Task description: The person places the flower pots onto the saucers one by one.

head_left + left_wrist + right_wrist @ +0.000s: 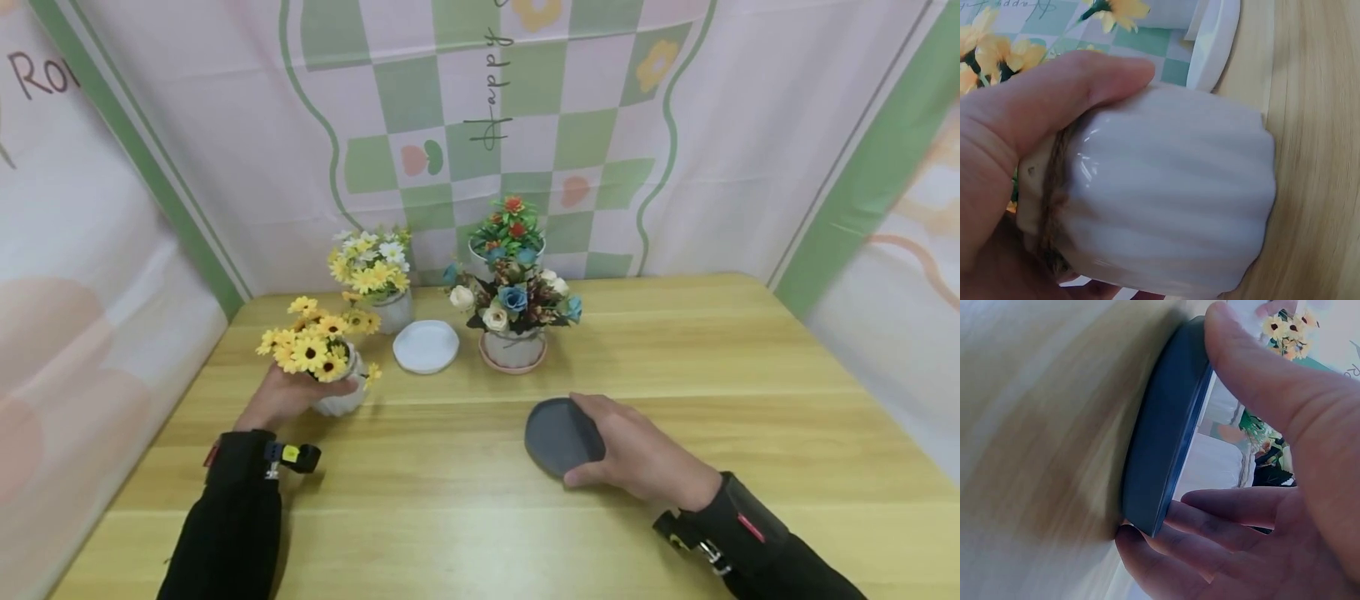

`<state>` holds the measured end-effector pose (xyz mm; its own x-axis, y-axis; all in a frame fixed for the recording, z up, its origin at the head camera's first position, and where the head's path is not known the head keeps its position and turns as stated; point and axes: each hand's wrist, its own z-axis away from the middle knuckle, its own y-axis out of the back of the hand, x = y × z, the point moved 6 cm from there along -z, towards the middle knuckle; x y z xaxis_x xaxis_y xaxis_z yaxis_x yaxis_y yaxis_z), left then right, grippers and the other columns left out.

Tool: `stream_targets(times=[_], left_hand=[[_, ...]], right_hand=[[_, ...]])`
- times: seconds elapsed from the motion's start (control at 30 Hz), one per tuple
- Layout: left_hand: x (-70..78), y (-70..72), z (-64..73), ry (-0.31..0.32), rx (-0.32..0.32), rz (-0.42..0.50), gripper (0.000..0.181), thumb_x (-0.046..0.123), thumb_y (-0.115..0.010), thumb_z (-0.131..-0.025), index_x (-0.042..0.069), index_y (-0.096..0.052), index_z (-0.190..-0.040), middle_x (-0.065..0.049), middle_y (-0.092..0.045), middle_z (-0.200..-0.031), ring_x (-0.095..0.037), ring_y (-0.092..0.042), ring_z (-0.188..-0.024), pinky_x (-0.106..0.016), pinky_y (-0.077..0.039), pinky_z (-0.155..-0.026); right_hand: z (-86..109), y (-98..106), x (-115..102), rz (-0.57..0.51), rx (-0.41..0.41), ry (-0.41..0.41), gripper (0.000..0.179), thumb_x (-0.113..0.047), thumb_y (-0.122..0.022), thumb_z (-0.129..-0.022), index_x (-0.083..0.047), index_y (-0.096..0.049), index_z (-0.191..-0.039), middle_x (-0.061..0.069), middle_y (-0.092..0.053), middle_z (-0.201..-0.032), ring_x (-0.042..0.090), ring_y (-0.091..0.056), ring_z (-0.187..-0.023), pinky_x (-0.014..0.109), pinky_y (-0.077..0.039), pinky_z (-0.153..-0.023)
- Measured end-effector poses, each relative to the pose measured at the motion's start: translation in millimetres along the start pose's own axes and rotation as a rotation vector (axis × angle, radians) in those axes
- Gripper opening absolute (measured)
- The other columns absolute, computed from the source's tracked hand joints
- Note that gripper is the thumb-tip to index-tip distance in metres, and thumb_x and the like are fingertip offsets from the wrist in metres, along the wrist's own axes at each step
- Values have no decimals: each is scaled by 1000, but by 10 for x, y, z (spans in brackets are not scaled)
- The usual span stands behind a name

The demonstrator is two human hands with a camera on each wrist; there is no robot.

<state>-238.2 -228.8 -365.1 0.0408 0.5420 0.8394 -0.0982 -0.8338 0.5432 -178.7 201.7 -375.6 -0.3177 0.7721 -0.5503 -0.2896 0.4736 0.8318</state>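
My left hand (288, 396) grips a white fluted flowerpot (1172, 187) of yellow daisy-like flowers (311, 352) at the left of the table. In the left wrist view the thumb lies along the pot's side, near the twine around its neck. The pot looks upright, at or close to the tabletop; the exact contact is hard to tell. At the right, my right hand (645, 454) holds a dark grey saucer (558, 437) by its edge, thumb on the near side and fingers on the far side. The right wrist view shows this saucer (1163, 425) at the table surface, fingertips against its rim.
A white saucer (426, 347) lies mid-table, with a pot of white and yellow flowers (393, 312) behind it. A pot of blue and cream roses (513, 346) stands on a pink saucer (514, 367). Behind it is a red-flowered plant (513, 227). Patterned cloth (600, 167) hangs behind the table.
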Motion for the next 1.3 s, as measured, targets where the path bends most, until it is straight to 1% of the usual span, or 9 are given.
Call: stream_targets(times=[0.23,0.3,0.4,0.53,0.73,0.93,1.13,1.27,1.3], left_hand=[[26,-62,17,-46,-81,55,94,18,-88,-87,8,-33,-161,-20,-45,-159,-42,-41,-150,-64,-33,-126],[36,-70,25,-57,-96,45,96,18,-89,-85,8,-33,-162,-20,-45,-159,-43,-41,-150,-66,-31,-126],[50,-75,34,-62,-108,-12,97,24,-91,-84,9,-34,-162,-20,-46,-159,-44,-41,-150,-69,-31,-125],[70,-94,51,-68,-137,-50,98,27,-91,-84,9,-35,-161,-20,-45,-160,-45,-40,-150,-70,-31,-124],[61,-122,83,-62,-206,-35,98,26,-91,-83,9,-35,-161,-20,-46,-160,-45,-42,-150,-70,-32,-124],[59,-155,102,-67,-270,-41,93,29,-90,-85,10,-38,-159,-17,-51,-155,-43,-46,-147,-68,-36,-122],[77,-214,101,-66,-337,-55,84,33,-88,-86,12,-46,-155,-15,-55,-151,-40,-50,-145,-65,-40,-121],[88,-257,95,-59,-357,-59,80,34,-89,-85,13,-50,-152,-13,-57,-149,-39,-52,-143,-64,-41,-121],[98,-269,96,-69,-362,-59,80,34,-88,-86,13,-50,-152,-13,-57,-149,-39,-52,-143,-63,-42,-120]], right_hand=[[-23,0,30,7,-6,-14,113,-45,-95,-74,7,-40,-157,32,-50,-156,43,-56,-137,60,-54,-108],[-25,2,35,7,-8,-18,113,-45,-95,-74,7,-40,-157,31,-50,-156,43,-56,-138,60,-53,-109],[-25,0,32,5,-14,-16,113,-46,-95,-75,7,-39,-157,32,-49,-156,44,-56,-138,61,-53,-109],[-23,2,30,1,-18,-22,114,-46,-95,-74,7,-39,-157,31,-49,-156,43,-56,-138,60,-53,-109],[-21,7,23,5,-14,-15,113,-46,-95,-74,7,-40,-157,31,-50,-156,41,-57,-137,59,-54,-108],[-19,4,30,6,-14,-19,113,-46,-95,-74,7,-39,-157,32,-49,-156,43,-56,-138,60,-53,-109],[-12,2,30,1,-11,-18,113,-46,-95,-74,8,-39,-157,32,-49,-156,43,-56,-138,60,-53,-109],[-9,-4,19,6,-7,-7,114,-47,-95,-74,8,-39,-157,33,-49,-156,45,-56,-137,61,-53,-109],[-8,-6,16,8,-7,-5,114,-47,-95,-74,8,-39,-157,33,-49,-156,45,-56,-138,61,-53,-109]])
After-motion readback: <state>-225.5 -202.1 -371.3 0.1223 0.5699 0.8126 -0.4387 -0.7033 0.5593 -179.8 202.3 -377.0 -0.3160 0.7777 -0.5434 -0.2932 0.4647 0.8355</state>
